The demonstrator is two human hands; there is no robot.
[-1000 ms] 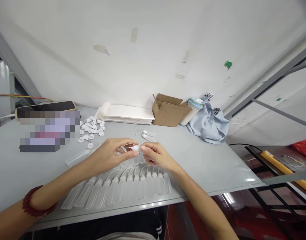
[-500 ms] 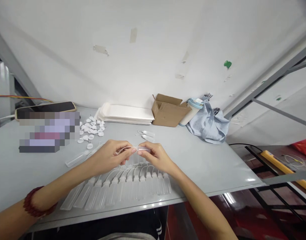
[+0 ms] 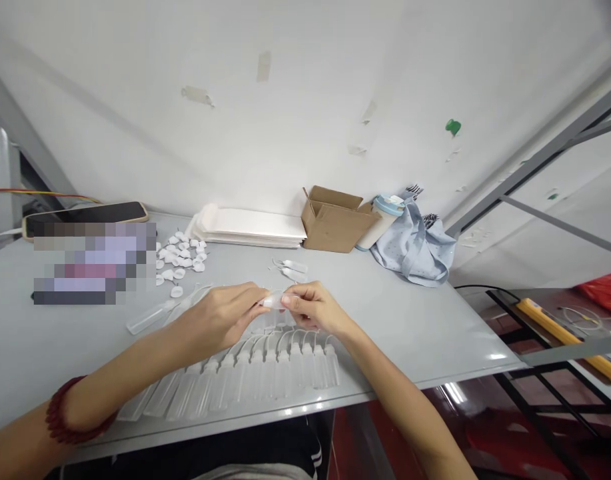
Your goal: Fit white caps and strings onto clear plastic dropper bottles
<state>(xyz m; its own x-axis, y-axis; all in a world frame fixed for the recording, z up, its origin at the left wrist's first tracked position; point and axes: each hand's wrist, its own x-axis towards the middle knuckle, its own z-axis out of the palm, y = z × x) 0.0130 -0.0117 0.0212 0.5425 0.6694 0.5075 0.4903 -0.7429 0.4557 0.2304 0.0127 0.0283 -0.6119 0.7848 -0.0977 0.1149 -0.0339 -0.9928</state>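
A small translucent plastic bottle (image 3: 280, 302) is held level between my hands, above the tabletop. My left hand (image 3: 230, 310) pinches the white cap (image 3: 268, 303) at its left end. The body of the bottle sits in my right hand (image 3: 312, 308), thumb along its side; the fingers cover much of it. Below and nearer to me, a row of capped bottles (image 3: 255, 377) with thin curved tubes lies side by side. More bottles are partly hidden behind my hands. One bottle (image 3: 150, 316) lies left of my left forearm.
Loose white caps (image 3: 176, 291) are scattered at the back left, beside a blurred patch and a phone (image 3: 90, 217). Along the wall are a white stack (image 3: 255, 223), a cardboard box (image 3: 332, 227), a cup (image 3: 382, 223) and a blue cloth bag (image 3: 415, 253). Two small bottles (image 3: 294, 273) lie behind my hands.
My left hand has turned over the cap, its back now facing up, and the thin tube no longer shows there. My right hand's fingers have curled further under the bottle.
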